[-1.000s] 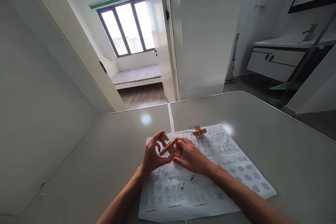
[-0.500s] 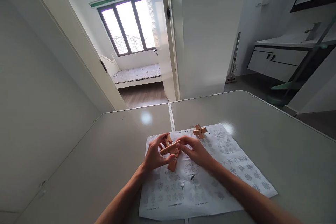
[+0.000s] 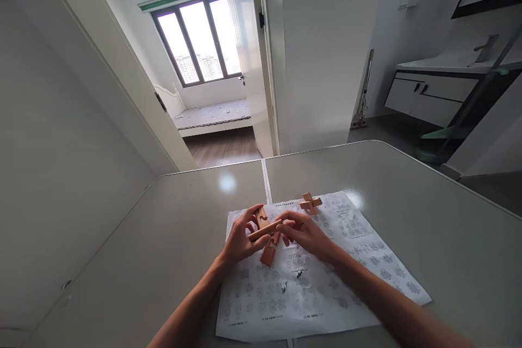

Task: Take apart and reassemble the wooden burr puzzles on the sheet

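Note:
Between my hands is a slim wooden puzzle piece [image 3: 266, 230], held slantwise over the paper. My left hand [image 3: 240, 237] grips its left end, the fingers curled around it. My right hand [image 3: 300, 232] pinches the right end between thumb and fingers. Behind it, close to my left fingertips, a notched wooden piece [image 3: 261, 216] shows a curved cutout; whether my left hand also holds it I cannot tell. Under my left thumb another notched wooden piece [image 3: 268, 255] rests on the printed paper sheet [image 3: 310, 304]. Beyond my right hand stands an assembled wooden cross [image 3: 310, 203].
The paper, covered in small printed diagrams, lies across a glossy grey table [image 3: 134, 250] with a pale seam [image 3: 266, 182]. Past the table's far edge are an open door [image 3: 248, 54], a bed [image 3: 216, 114], a mop [image 3: 364, 92] and a sink cabinet [image 3: 432, 92].
The slim piece has turned slightly between my hands, and my right fingers have shifted a little to the right along its end. The notched pieces and the cross stay where they were.

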A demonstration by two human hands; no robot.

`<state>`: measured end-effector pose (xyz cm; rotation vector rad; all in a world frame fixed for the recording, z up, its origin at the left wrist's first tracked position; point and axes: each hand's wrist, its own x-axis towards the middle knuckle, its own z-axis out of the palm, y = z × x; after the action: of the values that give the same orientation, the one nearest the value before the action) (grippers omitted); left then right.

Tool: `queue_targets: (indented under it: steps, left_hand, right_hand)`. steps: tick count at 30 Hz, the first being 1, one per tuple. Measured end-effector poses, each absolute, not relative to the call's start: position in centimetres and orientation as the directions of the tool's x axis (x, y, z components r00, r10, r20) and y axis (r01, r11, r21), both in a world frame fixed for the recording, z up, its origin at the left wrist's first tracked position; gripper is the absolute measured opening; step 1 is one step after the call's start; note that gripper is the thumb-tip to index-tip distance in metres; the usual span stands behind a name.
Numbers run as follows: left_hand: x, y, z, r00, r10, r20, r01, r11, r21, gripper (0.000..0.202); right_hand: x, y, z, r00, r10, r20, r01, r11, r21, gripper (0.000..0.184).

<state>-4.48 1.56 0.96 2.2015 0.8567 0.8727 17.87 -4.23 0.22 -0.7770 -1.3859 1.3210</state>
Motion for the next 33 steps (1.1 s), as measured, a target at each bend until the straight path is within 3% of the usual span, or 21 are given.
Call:
queue_targets:
  steps: [9,15,33]
  left_hand:
    - [-4.01,0.97,1.36,0.607,0.672,0.424,0.32,-0.695,0.644,0.049]
    - [-3.96,0.96,1.59,0.639,0.656,0.402,0.336,-0.708,0.621,0.042]
    - [-3.93,0.93,1.8,0.651,0.662,0.372,0.34,-0.692,0.637,0.045]
  right_hand:
    - [17.94,-4.15,0.3,-0.244,0.947,0.207,-0.182,0.165,-0.969,0.039]
    - [18.13,-4.03,0.09,-0.25,0.944,0.218,-0.183,0.175,-0.968,0.04]
    - [18.13,-4.11,0.38,-0.264,0.946,0.187,-0.187,0.14,-0.972,0.043]
